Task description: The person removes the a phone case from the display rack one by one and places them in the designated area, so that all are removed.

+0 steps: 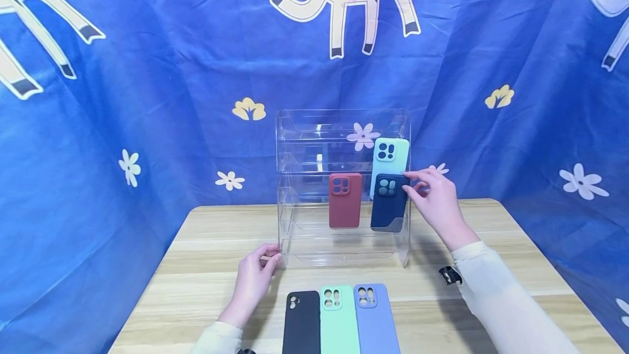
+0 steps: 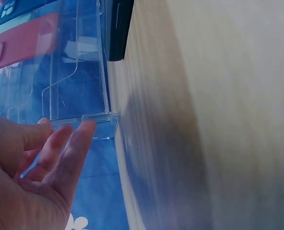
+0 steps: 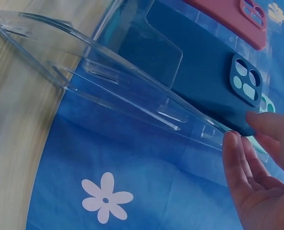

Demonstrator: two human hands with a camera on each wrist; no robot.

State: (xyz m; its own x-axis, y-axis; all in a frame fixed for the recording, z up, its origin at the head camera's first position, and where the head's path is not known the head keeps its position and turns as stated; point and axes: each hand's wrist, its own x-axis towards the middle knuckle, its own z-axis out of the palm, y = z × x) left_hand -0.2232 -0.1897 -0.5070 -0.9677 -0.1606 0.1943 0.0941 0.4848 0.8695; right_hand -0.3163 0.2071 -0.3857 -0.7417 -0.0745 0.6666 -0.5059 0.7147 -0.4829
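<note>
Now the navy case (image 1: 390, 209) sits at the right end of the clear rack (image 1: 279, 195), its upper corner pinched by the right hand (image 1: 435, 201). The left hand (image 1: 254, 273), fingers loosely extended, touches the rack's lower left side.

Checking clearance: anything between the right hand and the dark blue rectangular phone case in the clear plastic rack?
Nothing visible: the right hand touches the dark blue rectangular phone case at its upper right corner. In front, the clear plastic rack covers only the case's lower end, below the hand.
</note>
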